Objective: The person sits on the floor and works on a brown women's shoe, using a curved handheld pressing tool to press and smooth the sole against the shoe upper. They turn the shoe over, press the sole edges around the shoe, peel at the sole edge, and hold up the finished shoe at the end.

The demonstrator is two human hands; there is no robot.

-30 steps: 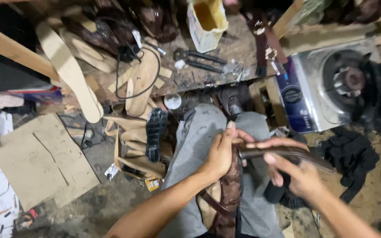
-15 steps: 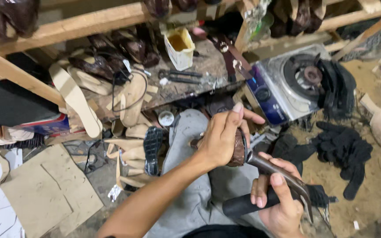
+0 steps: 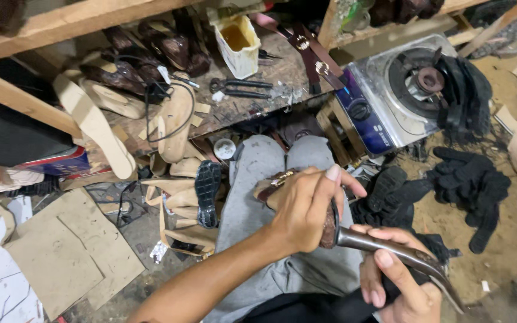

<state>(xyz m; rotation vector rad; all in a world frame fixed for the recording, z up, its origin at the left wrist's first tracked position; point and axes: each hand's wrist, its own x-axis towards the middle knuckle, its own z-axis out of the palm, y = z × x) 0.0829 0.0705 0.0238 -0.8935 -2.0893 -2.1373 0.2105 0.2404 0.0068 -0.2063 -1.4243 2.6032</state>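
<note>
Sandal [image 3: 276, 182] gripped by left hand [image 3: 303, 218], right hand [image 3: 399, 281] clasping metal tool [image 3: 390, 248] (cluttered workbench [image 3: 258, 101] beyond).

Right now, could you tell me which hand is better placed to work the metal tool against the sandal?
Right. The right hand already grips the metal tool, while the left hand is wrapped around the sandal, steadying it.

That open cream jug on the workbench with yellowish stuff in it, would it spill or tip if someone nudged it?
Probably. The cream jug stands open-topped with yellowish liquid inside, so a shove might slop it. It looks like thin plastic, likely light and easy to slide. Pliers lie close beside it.
</note>
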